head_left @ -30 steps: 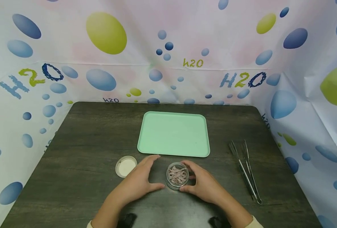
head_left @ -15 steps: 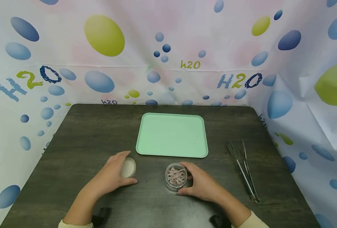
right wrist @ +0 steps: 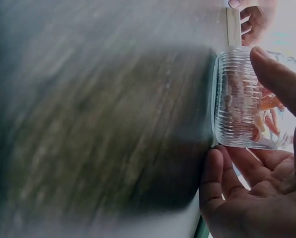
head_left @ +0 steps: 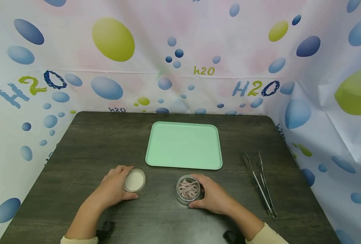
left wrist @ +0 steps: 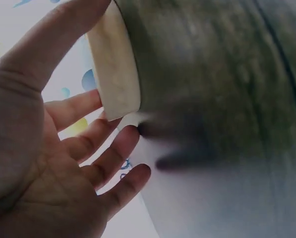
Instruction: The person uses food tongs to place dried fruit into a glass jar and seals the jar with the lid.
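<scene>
My left hand (head_left: 113,185) lies around the left side of a round cream-coloured jar lid (head_left: 134,180), which rests flat on the dark table. In the left wrist view, the thumb reaches one end of the lid (left wrist: 115,64) and the index fingertip meets its side. A glass jar (head_left: 188,189) stands upright and uncovered, filled with pale pinkish, curled strips. My right hand (head_left: 211,195) grips the jar from the right, thumb toward the near side. The right wrist view shows the ribbed glass jar (right wrist: 237,99) between thumb and fingers, its strips visible through the wall.
A mint-green tray (head_left: 183,145) lies behind the jar and lid. Metal tongs (head_left: 264,191) rest at the right, their joined end toward me. The dark wooden table (head_left: 107,135) meets a patterned curtain (head_left: 150,44) at its back and sides.
My left hand has moved left from beside the jar to the lid, then slid slightly farther left around it. The right hand has stayed at the jar; lid and jar have kept their places.
</scene>
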A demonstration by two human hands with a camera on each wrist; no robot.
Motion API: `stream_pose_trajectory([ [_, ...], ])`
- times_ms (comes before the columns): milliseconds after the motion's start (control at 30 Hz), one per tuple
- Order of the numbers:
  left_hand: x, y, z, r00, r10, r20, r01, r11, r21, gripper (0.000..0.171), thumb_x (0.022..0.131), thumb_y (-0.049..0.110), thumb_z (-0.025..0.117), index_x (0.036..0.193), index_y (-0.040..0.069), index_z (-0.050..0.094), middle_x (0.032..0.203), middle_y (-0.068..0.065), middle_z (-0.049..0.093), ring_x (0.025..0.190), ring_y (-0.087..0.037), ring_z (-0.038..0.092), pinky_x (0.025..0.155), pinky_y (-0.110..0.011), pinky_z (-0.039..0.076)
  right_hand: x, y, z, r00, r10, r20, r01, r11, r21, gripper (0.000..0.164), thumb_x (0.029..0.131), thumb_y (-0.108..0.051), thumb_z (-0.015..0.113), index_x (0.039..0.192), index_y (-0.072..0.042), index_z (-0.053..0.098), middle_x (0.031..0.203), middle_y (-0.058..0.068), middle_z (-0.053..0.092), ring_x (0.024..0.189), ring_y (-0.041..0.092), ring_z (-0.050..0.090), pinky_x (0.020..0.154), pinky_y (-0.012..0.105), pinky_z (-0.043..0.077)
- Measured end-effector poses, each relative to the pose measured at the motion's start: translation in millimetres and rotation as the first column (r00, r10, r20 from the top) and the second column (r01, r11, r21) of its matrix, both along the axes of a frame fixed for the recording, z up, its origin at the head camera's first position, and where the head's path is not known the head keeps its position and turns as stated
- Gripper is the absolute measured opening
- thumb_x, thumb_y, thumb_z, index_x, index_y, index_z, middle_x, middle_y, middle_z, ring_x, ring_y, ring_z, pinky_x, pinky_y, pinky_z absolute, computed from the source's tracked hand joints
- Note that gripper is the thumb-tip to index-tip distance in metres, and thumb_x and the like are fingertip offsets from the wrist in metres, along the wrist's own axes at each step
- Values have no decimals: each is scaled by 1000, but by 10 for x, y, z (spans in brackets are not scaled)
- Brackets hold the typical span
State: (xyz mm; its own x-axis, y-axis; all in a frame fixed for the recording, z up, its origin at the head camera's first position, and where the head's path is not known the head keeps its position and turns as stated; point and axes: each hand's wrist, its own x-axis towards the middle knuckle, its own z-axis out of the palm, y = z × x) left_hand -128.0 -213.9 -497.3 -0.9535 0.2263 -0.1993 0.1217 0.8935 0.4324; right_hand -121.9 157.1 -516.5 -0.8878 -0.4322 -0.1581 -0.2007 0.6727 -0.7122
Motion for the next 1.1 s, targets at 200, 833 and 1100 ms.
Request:
stream_pose_trajectory([
  [200,-16,6,-23,999,33,-14,-32,999,23,103,76,41,100,156,-1,51,147,-27,58,127,-47,57,101,-68,49,9,16,7,999,-23,35,23,1000,2,98,75,-34,102,158,-12,53,148,13,64,131,30,64,107,54,54],
  [833,90,303,101,997,29,-76,-18,989,146,90,83,25,97,154,0,49,152,-21,54,131,-39,64,103,-57,58,10,56,36,987,-65,146,98,967,-233,94,82,-24,98,160,-12,48,146,15,61,107,19,73,85,27,61],
  [1100,160,619,189,998,-34,-52,42,986,160,93,81,27,99,157,6,51,151,-12,58,134,-31,64,106,-52,57,67,-27,141,989,-142,-34,138,985,-102,90,78,-34,100,155,-21,56,142,-2,61,124,17,64,106,45,55],
])
